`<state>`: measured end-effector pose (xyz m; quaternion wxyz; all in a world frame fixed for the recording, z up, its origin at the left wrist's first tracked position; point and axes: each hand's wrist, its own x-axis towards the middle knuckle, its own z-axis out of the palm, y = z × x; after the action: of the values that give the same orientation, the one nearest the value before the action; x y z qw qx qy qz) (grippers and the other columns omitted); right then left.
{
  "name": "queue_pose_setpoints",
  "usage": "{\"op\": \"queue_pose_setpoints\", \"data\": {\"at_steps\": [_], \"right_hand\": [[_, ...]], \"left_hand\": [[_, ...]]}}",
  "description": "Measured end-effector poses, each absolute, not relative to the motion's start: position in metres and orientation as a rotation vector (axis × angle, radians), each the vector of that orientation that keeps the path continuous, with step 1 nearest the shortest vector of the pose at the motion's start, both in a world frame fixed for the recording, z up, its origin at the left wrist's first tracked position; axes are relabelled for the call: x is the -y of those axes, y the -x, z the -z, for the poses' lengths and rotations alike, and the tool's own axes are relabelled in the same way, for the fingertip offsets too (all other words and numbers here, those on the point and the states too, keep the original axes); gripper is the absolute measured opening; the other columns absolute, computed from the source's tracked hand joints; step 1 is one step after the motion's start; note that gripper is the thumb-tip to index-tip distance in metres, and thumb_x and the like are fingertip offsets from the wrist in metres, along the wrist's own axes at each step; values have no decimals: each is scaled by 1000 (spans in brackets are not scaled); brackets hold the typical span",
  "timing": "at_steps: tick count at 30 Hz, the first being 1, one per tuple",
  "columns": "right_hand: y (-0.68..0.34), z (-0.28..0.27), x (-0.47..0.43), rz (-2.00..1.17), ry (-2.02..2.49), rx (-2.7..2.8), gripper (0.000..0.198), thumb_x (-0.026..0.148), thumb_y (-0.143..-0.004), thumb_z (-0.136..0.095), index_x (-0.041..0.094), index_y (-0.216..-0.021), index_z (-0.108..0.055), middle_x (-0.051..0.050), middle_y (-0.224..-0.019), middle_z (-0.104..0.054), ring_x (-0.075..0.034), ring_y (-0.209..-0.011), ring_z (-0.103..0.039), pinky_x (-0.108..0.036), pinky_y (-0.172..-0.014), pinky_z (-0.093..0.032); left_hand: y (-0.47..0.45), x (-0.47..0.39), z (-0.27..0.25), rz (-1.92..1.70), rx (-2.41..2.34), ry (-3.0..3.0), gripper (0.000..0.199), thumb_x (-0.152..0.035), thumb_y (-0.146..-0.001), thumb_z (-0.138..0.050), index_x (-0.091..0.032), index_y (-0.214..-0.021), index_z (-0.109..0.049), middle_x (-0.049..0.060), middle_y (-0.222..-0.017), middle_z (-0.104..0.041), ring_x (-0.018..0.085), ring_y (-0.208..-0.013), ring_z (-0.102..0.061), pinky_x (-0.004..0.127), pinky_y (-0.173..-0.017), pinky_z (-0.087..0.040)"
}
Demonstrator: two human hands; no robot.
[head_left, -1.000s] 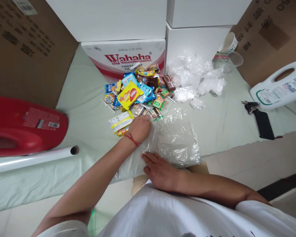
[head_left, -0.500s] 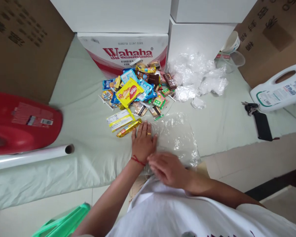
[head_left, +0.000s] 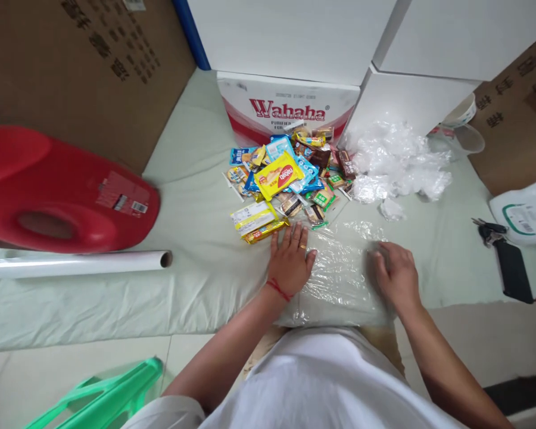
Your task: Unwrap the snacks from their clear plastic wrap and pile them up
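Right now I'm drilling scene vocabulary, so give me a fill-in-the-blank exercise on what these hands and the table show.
1. Both hands, the left hand and the right hand, lie flat on a sheet of clear ____.
2. The big jug lying on its side at the left is ____.
3. The box behind the snack pile reads ____.
Missing words: plastic film; red; Wahaha
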<state>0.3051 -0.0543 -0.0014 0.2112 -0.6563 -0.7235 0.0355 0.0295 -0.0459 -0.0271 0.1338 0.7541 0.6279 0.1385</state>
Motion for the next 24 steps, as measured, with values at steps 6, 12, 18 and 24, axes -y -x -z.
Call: {"op": "queue_pose_setpoints", "data": {"at_steps": [6,12,18,24], "right_hand": [[-173,-45,-13,-485,1254,2557,27,24,-104,-47,22,-119,-69,-9,-123,-70,-23,-109,-66,-33,-89,-53],[-62,-41,-33,-285,1171,3113,30,14,-103,-44,16,-126,-63,-14,-126,-61,-27,-104,-67,-36,-76,-55],[-67,-73,-60,-228,1025,3121,35,21,-105,-46,20,-136,-61,-15,-131,-64,-30,-120,-59,-38,-89,-53],[-72,-99,-132,147,1301,3127,48,13,-101,-43,13,-149,-49,-22,-149,-51,-31,-120,-60,-39,-90,-52]], "left_hand": [[-27,47,29,-412,-1751,-2203,58,-41,-106,-41,-16,-157,-48,17,-166,-43,37,-157,-33,65,-131,-14],[-26,41,35,-402,-1697,-2080,47,-30,-106,-37,-24,-143,-65,14,-142,-67,40,-143,-53,61,-124,-36],[-27,46,31,-420,-1698,-2149,51,-37,-106,-38,-16,-146,-61,17,-147,-64,39,-146,-50,67,-126,-28],[-28,48,33,-433,-1816,-2246,63,-49,-108,-32,-16,-160,-42,10,-171,-36,31,-158,-31,62,-131,-18]]}}
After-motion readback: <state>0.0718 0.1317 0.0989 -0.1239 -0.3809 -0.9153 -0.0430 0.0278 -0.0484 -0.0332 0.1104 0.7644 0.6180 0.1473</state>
